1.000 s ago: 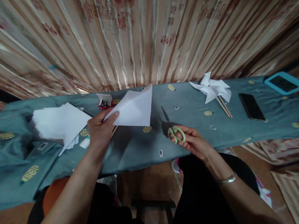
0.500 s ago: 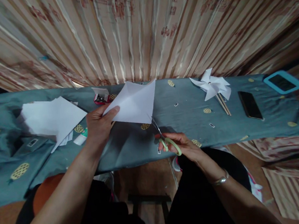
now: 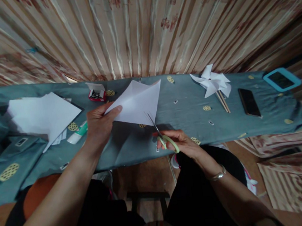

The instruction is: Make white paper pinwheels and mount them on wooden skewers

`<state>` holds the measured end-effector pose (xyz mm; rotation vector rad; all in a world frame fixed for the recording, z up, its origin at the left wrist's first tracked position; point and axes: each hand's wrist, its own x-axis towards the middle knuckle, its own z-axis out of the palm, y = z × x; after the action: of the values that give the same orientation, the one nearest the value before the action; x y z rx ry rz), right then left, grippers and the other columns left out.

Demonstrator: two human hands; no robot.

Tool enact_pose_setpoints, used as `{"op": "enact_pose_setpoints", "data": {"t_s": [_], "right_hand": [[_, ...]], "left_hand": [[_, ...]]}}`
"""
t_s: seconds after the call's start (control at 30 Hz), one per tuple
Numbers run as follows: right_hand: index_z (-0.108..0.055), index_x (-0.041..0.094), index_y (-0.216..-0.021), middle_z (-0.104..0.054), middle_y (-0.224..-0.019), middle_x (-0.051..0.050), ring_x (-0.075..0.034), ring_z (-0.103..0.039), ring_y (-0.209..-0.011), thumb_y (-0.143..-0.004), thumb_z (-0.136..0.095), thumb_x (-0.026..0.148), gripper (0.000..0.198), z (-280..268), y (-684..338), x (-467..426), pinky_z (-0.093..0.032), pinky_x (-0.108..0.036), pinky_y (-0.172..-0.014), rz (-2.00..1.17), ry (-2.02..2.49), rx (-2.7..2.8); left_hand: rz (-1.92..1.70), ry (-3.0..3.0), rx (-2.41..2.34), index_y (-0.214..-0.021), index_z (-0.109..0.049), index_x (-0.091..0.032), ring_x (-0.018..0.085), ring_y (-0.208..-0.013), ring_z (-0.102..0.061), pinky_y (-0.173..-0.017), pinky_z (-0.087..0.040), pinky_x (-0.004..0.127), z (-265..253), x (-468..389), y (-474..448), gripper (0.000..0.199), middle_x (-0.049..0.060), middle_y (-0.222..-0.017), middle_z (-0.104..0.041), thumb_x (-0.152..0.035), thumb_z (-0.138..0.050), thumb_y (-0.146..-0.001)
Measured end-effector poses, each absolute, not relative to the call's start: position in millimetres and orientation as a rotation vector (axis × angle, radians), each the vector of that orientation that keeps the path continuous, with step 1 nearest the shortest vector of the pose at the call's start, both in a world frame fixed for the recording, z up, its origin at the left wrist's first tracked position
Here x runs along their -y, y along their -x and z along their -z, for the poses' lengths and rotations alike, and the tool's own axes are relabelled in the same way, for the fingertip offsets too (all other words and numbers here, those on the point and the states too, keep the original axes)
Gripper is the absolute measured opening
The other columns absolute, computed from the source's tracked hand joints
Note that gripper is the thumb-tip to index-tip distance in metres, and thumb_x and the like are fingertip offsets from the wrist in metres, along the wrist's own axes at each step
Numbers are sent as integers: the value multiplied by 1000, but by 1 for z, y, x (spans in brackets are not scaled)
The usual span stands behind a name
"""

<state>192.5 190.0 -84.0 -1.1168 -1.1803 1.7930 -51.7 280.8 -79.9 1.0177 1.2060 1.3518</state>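
Note:
My left hand [image 3: 102,123] pinches a white sheet of paper [image 3: 136,102] by its left edge, thumb on top, holding it above the table. The sheet has creases and its corners lift a little. In my right hand [image 3: 179,142] is a pair of scissors [image 3: 167,142] with light green handles, fingers through the loops. The blades reach over the sheet's near right corner, slightly parted. Whether they are cutting at this instant I cannot tell. Under my left wrist lies a green and white glue tube [image 3: 78,133], partly covered.
Loose white sheets [image 3: 40,115] are piled at the left. Behind my left hand stands a small red box [image 3: 96,93] of metal pieces. A white paper pinwheel [image 3: 211,81] with sticks, a phone [image 3: 249,102] and a blue-framed device [image 3: 281,79] lie rightward on the cloth-covered table [image 3: 192,119]. A curtain [image 3: 137,31] hangs behind.
The scissor blades have moved further in over the sheet's near right corner. The whole view has shifted slightly, and my left hand keeps its hold on the paper.

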Motion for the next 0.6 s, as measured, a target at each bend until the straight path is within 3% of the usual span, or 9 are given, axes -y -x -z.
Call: {"op": "enact_pose_setpoints", "data": {"t_s": [0.6], "right_hand": [[-76, 20, -109, -73, -81, -3, -12, -61, -71, -62, -89, 49, 57, 89, -193, -191, -48, -25, -68, -1835, 1101, 1156]], "left_hand": [[-1361, -1001, -1198, -85, -80, -20, 8, -58, -62, -58, -48, 22, 79, -280, 49, 24, -7, -72, -76, -27, -85, -63]]}}
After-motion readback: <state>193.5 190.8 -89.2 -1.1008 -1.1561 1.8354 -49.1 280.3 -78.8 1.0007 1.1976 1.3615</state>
